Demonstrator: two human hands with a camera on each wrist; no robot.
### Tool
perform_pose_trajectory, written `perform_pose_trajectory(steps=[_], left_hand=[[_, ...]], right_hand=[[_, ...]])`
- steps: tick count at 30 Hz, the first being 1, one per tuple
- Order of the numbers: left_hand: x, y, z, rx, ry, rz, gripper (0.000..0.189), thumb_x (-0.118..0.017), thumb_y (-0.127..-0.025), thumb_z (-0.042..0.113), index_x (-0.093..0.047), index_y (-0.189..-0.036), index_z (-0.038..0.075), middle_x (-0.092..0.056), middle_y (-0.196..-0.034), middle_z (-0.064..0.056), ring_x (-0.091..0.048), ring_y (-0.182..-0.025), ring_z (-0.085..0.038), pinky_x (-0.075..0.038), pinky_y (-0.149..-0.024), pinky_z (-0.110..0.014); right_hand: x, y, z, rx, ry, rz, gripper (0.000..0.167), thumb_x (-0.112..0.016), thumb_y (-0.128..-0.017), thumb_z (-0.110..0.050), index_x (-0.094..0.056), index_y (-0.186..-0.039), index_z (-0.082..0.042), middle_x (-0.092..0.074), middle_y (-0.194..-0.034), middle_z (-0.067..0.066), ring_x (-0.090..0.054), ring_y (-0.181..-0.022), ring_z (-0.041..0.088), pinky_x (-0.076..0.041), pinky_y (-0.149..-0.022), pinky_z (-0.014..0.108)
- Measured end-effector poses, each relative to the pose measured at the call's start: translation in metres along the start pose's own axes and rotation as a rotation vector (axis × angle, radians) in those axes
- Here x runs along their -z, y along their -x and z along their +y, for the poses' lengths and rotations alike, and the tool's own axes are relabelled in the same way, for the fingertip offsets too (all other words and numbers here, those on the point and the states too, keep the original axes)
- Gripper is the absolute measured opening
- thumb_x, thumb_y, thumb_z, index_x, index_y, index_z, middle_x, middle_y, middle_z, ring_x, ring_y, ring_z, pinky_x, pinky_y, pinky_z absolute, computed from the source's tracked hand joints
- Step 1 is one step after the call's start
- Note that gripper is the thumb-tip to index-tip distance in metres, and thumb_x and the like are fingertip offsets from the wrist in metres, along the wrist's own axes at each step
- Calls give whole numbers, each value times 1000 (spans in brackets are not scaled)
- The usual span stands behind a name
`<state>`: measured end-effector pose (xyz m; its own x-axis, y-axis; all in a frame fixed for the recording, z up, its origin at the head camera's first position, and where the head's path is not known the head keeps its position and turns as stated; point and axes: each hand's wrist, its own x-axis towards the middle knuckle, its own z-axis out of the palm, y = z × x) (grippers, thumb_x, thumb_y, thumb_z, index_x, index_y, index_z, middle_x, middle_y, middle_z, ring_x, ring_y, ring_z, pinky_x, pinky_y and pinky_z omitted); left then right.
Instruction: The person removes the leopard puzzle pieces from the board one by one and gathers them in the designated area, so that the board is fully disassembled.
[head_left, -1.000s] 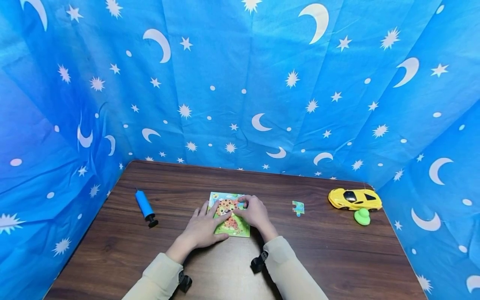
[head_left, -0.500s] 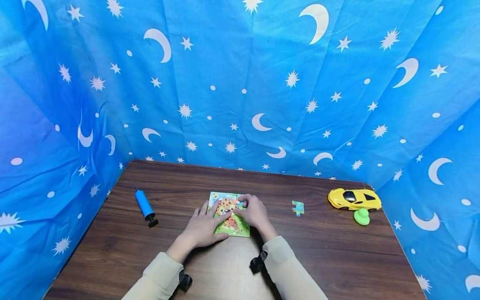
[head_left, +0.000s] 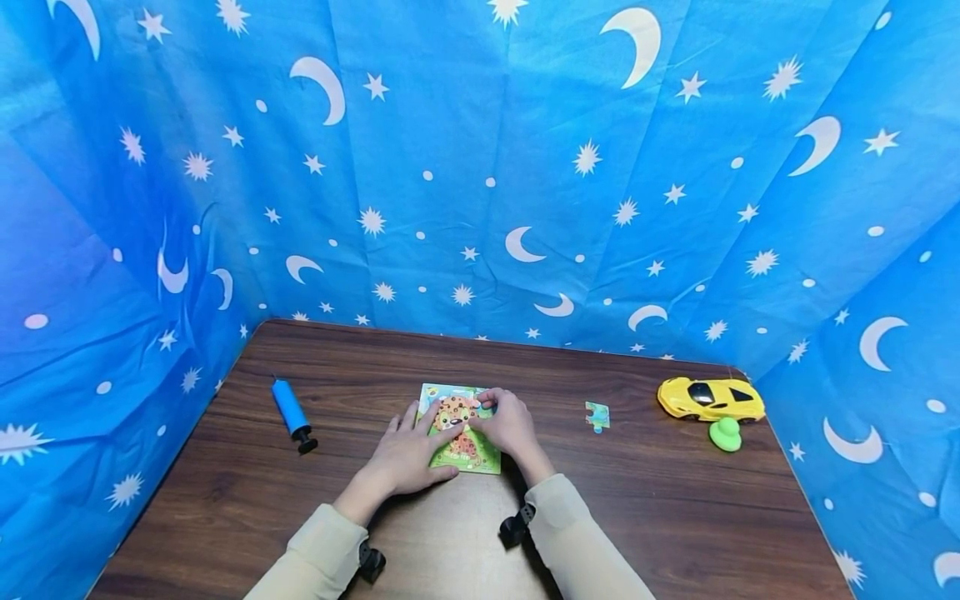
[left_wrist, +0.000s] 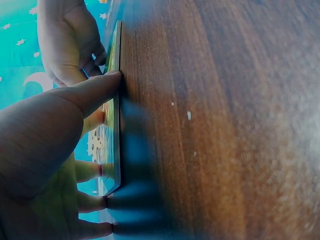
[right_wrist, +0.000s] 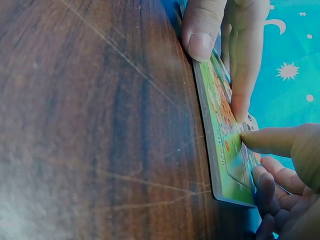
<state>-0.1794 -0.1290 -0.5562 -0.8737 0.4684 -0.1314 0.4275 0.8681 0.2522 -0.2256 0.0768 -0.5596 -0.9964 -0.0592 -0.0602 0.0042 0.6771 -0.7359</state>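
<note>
A small jigsaw puzzle (head_left: 489, 461) with a spotted leopard picture lies flat on the wooden table, in a thin green-edged board. My left hand (head_left: 401, 460) rests over its left side with the fingers spread; the left wrist view has the thumb (left_wrist: 102, 90) at the board's near edge. At the upper right of the picture, my right hand (head_left: 512, 427) bends its thumb and fingers round a jigsaw piece (head_left: 477, 407), which they mostly hide. In the right wrist view, the right thumb (right_wrist: 270, 141) touches the picture. A loose jigsaw piece (head_left: 597, 417) lies to the right.
On the left of the dark wooden table (head_left: 600, 517) lies a blue hand pump (head_left: 290, 410) with a black handle. A yellow toy car (head_left: 711, 399) stands at the right, a green knob-shaped toy (head_left: 725, 434) close before it. Blue star-patterned cloth (head_left: 420, 167) hangs behind.
Both hands stay nearly in place over the puzzle. Only the right fingertips shift slightly, and a pale patch has come into sight beside them. The loose piece has not moved.
</note>
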Motion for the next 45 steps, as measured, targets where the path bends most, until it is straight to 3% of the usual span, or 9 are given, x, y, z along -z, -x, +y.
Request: perform_pose_trajectory(steps=[5,10,16,23,31,37,45], left_hand=[[-2,0,-1,0,-3,-4,72,-61,-96,65,-42,-160,39,-22,-170,-18,-18,-151,-53,-25,-114,-73],[-1,-1,0,7,6,-6,71,-61,-96,65,-43,-160,38,-21,-170,-17,-17,-152,-53,-24,-115,-72],[-2,-1,-1,8,15,-10,72,-61,-96,66,-42,-160,38,-20,-171,-17,-16,-152,-53,-23,-115,-73],[-2,1,0,5,16,-11,72,-61,-96,65,-43,-160,37,-20,-170,-18,-16,-151,-54,-24,-115,-73],[-2,0,0,3,14,-6,71,-61,-97,65,-43,-160,37,-19,-171,-17,-16,-152,-53,-24,-115,-73],[-3,0,0,5,14,-12,71,-60,-97,66,-42,-160,38,-18,-171,-17,-15,-152,-53,-24,-115,-73],[-1,1,-1,10,27,-7,71,-59,-97,66,-43,-160,37,-17,-171,-16,-14,-152,-52,-22,-116,-73]], right_hand=[[0,0,-2,-16,-54,20,22,-83,-90,-18,-74,-109,-11,-71,-104,3,-64,-92,22,-54,-82,45],[-1,-2,0,14,-56,59,8,-74,-99,-19,-77,-105,-15,-71,-96,-1,-62,-79,17,-51,-73,39],[-2,-3,4,54,-55,73,9,-72,-101,-21,-80,-104,-17,-70,-89,-5,-57,-65,14,-45,-61,34],[1,-5,4,41,-36,51,10,-71,-101,-22,-81,-103,-19,-72,-89,-6,-60,-70,13,-48,-65,36],[0,-6,2,20,-88,84,10,-73,-100,-20,-82,-101,-15,-70,-84,-5,-50,-56,14,-41,-56,31],[8,-7,2,14,-180,86,12,-73,-99,-18,-81,-103,-10,-71,-85,0,-54,-64,16,-44,-61,32],[32,-5,17,25,-145,105,10,-73,-99,-17,-81,-101,-11,-72,-87,-1,-61,-78,18,-48,-73,36]])
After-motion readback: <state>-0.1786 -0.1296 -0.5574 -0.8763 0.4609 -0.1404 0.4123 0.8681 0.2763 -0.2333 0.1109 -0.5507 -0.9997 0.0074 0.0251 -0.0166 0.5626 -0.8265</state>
